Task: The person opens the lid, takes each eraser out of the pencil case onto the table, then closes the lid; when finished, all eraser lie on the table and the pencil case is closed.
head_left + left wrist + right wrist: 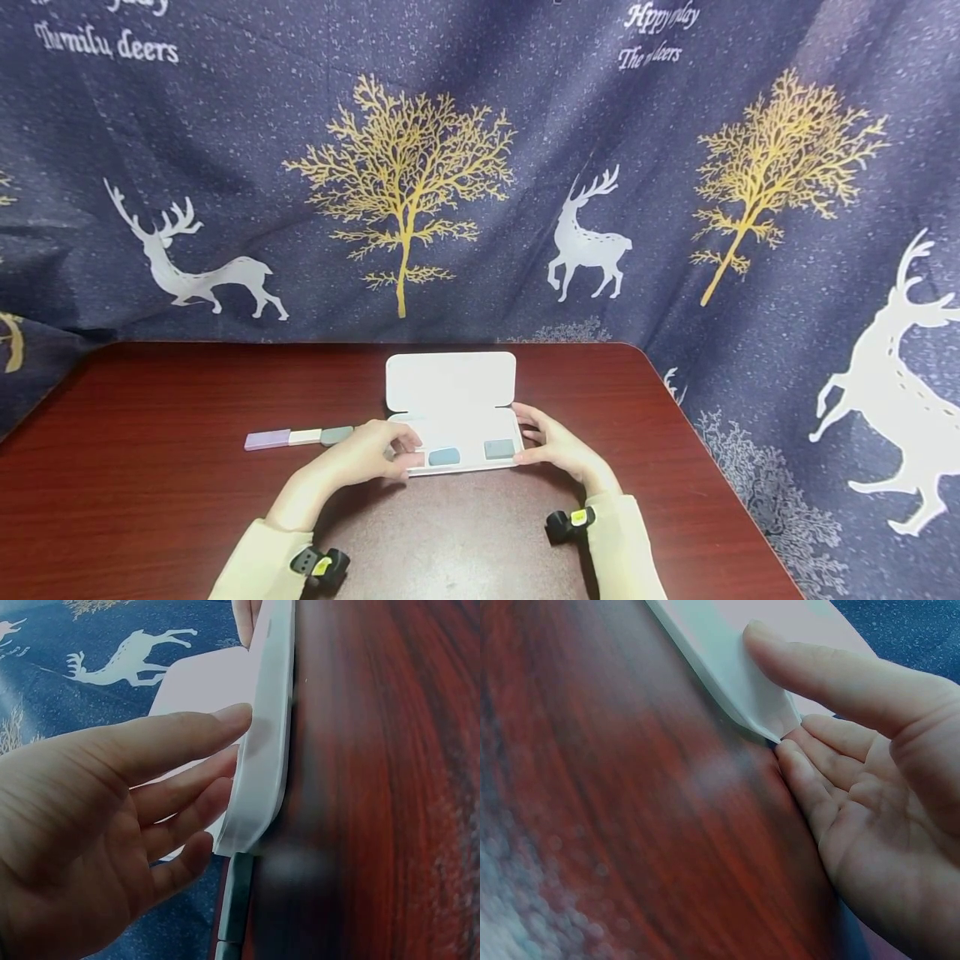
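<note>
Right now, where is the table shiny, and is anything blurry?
Head view: pale glare on the table in front of the white case; left wrist view: soft shine beside the case's corner; right wrist view: hazy shine on the table, blurry pale specks at lower left.

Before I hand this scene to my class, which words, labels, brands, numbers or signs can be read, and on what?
"deers": dark blue deer-print fabric backdrop, upper left; preceding word warped, line above cropped.
"day", "The", "deers": same backdrop, upper right; other letters unclear.
Yellow labels on black wrist cameras: too small to read.
</note>
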Demonstrator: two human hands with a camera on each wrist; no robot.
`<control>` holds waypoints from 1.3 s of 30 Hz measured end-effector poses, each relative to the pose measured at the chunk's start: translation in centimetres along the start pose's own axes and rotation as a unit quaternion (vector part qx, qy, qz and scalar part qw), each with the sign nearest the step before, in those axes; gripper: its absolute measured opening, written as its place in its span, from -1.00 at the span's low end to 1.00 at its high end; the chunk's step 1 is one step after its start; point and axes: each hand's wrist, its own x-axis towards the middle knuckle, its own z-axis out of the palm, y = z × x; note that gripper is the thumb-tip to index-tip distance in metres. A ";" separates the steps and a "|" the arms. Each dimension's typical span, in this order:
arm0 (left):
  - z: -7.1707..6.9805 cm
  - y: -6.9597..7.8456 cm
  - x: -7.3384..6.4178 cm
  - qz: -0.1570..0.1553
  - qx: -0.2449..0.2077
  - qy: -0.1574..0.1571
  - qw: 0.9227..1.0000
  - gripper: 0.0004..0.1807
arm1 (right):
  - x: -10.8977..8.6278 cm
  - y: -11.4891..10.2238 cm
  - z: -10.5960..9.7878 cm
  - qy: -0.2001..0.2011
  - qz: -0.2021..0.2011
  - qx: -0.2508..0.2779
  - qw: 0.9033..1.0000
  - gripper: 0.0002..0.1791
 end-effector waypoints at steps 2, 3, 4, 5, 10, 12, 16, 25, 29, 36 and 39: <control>0.0 0.0 0.0 0.000 0.002 0.004 1.000 -0.56 | 0.0 0.0 0.0 0.001 0.001 -0.001 1.000 -0.04; 0.0 0.1 0.0 0.001 0.003 0.006 1.000 -0.57 | 0.0 0.1 0.0 0.002 0.001 -0.002 1.000 -0.04; 0.0 0.1 0.0 0.001 0.005 0.010 1.000 -0.58 | 0.1 0.1 0.0 0.002 0.001 -0.003 1.000 -0.04; 0.0 0.1 0.0 0.002 0.005 0.014 1.000 -0.60 | 0.1 0.1 0.0 0.002 0.000 -0.003 1.000 -0.04; 0.1 0.3 -0.1 -0.003 0.003 0.031 0.999 -0.67 | 0.1 0.2 0.0 0.003 -0.001 -0.005 1.000 -0.04; 0.0 0.3 -0.1 -0.005 0.003 0.034 0.999 -0.66 | 0.1 0.2 0.0 0.003 0.000 -0.004 1.000 -0.04; -0.1 0.4 -0.1 -0.007 0.003 0.035 0.999 -0.66 | 0.1 0.0 0.0 0.004 0.000 -0.004 1.000 -0.04; -0.1 0.5 -0.1 -0.010 -0.008 0.015 1.000 -0.61 | 0.0 -0.1 0.1 0.004 -0.003 -0.007 1.000 -0.03; 0.1 0.4 -0.1 -0.007 -0.003 0.006 1.000 -0.57 | 0.0 -0.1 0.1 0.003 -0.003 -0.008 1.000 -0.04; 0.6 0.1 0.1 -0.027 -0.009 0.012 1.000 -0.68 | 0.0 0.0 0.0 0.001 0.003 -0.004 1.000 -0.04; 0.8 0.0 0.2 -0.037 -0.013 0.012 0.999 -0.67 | 0.0 0.0 0.0 0.001 0.006 -0.004 1.000 -0.04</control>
